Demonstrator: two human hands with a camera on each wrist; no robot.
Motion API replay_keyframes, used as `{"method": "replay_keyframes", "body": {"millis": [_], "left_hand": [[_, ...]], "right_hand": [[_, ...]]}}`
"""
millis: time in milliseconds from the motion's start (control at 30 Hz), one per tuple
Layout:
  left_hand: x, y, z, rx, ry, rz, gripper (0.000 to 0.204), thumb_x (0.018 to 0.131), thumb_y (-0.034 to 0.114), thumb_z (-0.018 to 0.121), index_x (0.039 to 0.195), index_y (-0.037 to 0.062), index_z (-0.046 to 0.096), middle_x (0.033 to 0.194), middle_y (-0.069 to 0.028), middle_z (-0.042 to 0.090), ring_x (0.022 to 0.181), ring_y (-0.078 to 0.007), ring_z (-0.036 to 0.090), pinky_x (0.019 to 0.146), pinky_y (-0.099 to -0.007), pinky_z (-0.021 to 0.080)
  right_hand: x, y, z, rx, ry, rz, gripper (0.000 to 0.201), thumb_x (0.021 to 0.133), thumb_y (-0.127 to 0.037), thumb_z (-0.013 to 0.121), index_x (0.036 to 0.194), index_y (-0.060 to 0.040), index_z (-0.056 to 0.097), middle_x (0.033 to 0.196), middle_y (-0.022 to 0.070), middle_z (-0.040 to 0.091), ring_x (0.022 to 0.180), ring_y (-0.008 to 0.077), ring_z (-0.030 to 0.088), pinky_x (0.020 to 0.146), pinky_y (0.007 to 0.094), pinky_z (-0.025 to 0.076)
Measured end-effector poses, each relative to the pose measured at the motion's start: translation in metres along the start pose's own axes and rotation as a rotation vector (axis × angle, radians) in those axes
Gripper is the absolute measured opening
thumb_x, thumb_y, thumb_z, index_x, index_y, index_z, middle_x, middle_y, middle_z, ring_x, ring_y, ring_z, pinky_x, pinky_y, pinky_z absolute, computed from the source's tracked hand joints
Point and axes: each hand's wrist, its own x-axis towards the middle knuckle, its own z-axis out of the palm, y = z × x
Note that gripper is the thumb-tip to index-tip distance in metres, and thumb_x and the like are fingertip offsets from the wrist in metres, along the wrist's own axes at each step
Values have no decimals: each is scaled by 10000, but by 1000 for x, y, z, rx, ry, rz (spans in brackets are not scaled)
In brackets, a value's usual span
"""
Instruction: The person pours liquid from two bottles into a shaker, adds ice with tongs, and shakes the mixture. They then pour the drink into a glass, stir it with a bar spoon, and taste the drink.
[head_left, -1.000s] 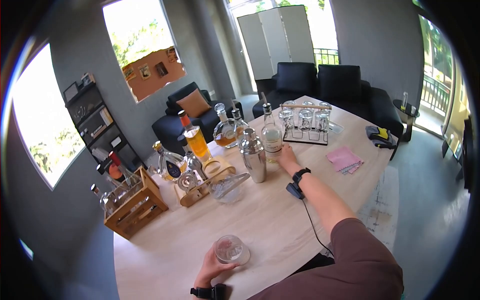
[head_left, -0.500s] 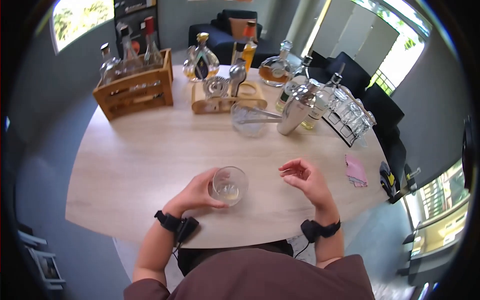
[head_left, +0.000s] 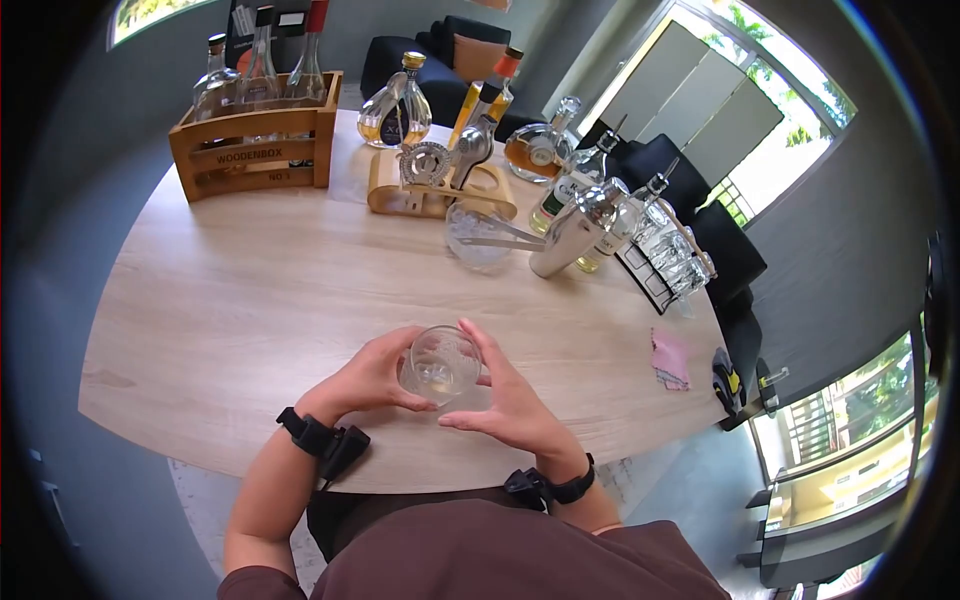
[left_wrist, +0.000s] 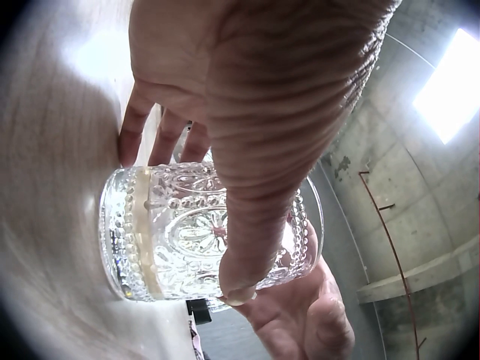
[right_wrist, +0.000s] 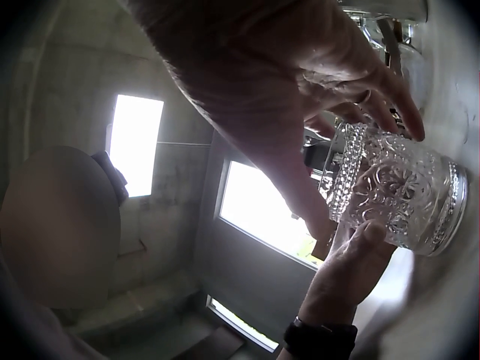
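Both hands are on the short embossed clear glass tumbler [head_left: 440, 362] now, sitting on the pale wood oval tabletop [head_left: 250, 300] near its 6 o'clock edge. The left hand [head_left: 372, 378] wraps it from 9 o'clock with thumb and fingers curled round the wall. The right hand [head_left: 508, 402], hanging free half a second ago, has come in at 3 o'clock, fingers loosely spread against the glass. So it's a 2-handed hold, probably steadying it. A trace of pale liquid sits inside. The steel cocktail shaker [head_left: 572, 232] and clear ice bowl with tongs [head_left: 478, 236] stay up around 1 o'clock, well apart.
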Motion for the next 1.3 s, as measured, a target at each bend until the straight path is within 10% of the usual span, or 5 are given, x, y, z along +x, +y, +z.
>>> {"method": "replay_keyframes", "body": {"millis": [1033, 1300], "left_hand": [[1, -3, -1, 70, 17, 172, 841, 545, 160, 890, 1273, 8, 498, 1173, -163, 574, 1092, -307, 549, 941, -371, 449], [-2, 20, 5, 271, 223, 359, 802, 552, 154, 879, 1273, 72, 538, 1211, -147, 556, 1117, -332, 543, 944, -407, 468]], "right_hand": [[7, 3, 2, -165, 83, -7, 874, 674, -81, 814, 1412, -48, 347, 1356, 145, 465, 1223, 294, 507, 923, 374, 485], [-3, -17, -11, -258, 120, -338, 855, 653, 20, 768, 1408, -36, 371, 1376, 187, 456, 1260, 366, 460, 1030, 405, 412]]}}
